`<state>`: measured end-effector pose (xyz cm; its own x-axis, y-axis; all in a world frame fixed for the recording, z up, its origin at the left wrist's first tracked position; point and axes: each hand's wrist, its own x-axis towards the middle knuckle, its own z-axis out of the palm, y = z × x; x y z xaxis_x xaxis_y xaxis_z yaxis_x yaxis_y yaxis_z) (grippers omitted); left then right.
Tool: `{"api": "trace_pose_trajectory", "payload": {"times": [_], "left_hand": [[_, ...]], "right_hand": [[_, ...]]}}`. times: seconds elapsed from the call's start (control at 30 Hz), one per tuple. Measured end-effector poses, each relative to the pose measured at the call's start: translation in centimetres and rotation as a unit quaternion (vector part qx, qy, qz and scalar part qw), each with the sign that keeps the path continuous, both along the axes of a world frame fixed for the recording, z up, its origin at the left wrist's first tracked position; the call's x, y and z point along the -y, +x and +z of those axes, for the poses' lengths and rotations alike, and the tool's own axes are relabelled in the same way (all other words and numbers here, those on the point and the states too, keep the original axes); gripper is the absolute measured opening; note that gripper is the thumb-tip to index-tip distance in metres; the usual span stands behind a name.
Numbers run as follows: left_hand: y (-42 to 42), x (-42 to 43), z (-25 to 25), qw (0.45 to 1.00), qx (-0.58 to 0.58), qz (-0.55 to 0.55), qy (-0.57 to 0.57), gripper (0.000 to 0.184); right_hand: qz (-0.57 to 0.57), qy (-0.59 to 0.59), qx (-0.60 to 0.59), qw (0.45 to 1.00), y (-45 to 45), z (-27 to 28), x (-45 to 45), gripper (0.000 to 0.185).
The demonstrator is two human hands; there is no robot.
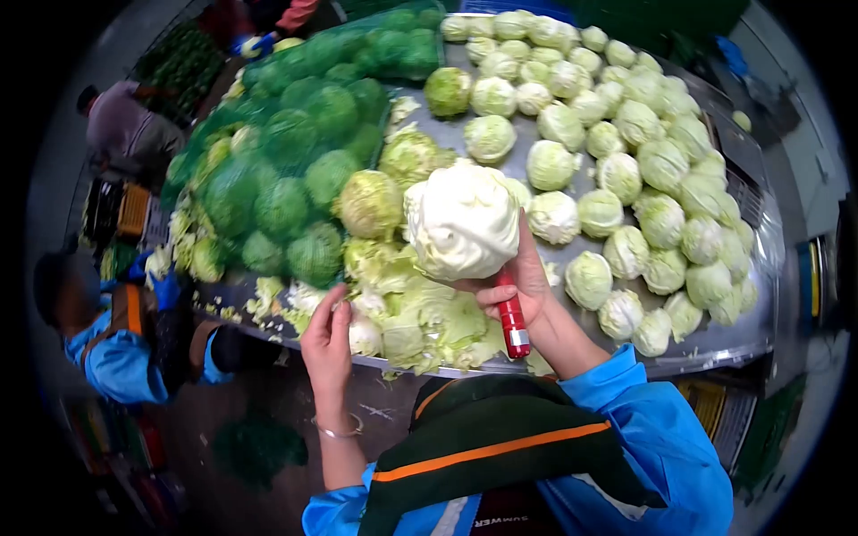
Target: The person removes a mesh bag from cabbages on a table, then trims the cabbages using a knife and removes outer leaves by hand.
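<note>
A pale, trimmed cabbage [462,219] is held up over the table's front part in my right hand [534,277]. The same hand grips a red-handled knife [512,320] under the cabbage; its blade is hidden. My left hand [327,332] is off to the left, fingers half bent and slightly apart, with nothing visible in it. Loose cabbage leaves [438,317] lie in a heap between my hands. Behind the held cabbage, an untrimmed yellow-green cabbage [370,204] rests beside the leaves.
Green net sacks [295,152] full of cabbages cover the table's left. Many trimmed cabbages [661,165] spread over the right of the metal table [572,350]. A co-worker in blue [116,348] stands left with gloved hands on a cabbage; another person [130,121] is farther back.
</note>
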<state>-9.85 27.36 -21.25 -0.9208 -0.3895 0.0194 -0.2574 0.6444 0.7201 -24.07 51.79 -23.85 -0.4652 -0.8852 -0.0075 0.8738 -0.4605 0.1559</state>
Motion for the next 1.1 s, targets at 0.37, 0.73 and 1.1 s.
{"api": "trace_pose_trajectory", "payload": {"times": [0.37,0.73,1.1], "left_hand": [[-7.2,-15.5,7.6,0.921,-0.311,-0.227,-0.058,0.064],[-8.2,-19.5,6.3,0.905,-0.231,-0.325,0.15,0.097],[-4.3,-17.1,1.8,0.896,-0.114,-0.241,0.356,0.109]], "right_hand": [[-0.202,0.136,0.029,0.969,3.9,4.9,-8.2,0.07],[-0.149,0.243,0.031,0.958,4.4,5.4,-16.2,0.072],[0.044,0.495,-0.143,0.856,4.7,-0.7,-14.6,0.058]]}}
